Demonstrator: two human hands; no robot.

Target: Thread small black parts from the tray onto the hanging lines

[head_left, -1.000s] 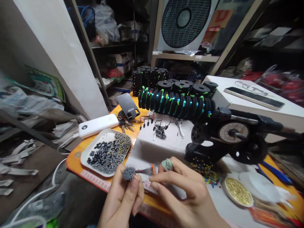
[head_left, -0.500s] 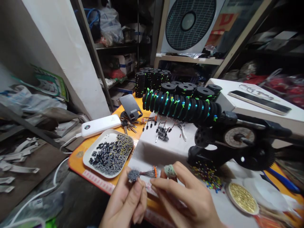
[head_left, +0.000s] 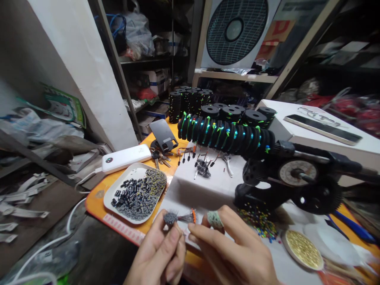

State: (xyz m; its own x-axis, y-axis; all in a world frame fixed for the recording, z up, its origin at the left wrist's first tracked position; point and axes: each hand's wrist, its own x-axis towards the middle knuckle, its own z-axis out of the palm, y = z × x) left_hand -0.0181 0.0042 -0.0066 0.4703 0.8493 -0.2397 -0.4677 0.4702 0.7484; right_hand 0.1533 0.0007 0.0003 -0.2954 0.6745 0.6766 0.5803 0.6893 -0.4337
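My left hand (head_left: 162, 247) is closed in a pinch on a bundle of thin wires (head_left: 170, 217). Small grey pieces crowd the bundle's near end, and an orange band (head_left: 194, 216) sits at its other end. Close to that orange end is my right hand (head_left: 234, 245), fingers bent and drawn together; whatever they grip is too small to make out. Green tape (head_left: 214, 219) is wrapped around one right finger. Left of the hands, a white tray (head_left: 108, 198) holds many small grey, black and yellowish pieces.
A black machine (head_left: 285, 174) carries a roller of black foam rings (head_left: 219, 132) with green and blue lines. Black foam spools (head_left: 190, 99) stand behind. Nearby are keys (head_left: 160, 156), a white power bank (head_left: 126, 158), multicoloured beads (head_left: 261, 221), and a dish (head_left: 285, 241) of gold pieces.
My left hand and the bundle have shifted slightly right, toward my right hand. My right hand has moved only a little, its fingers still close together.
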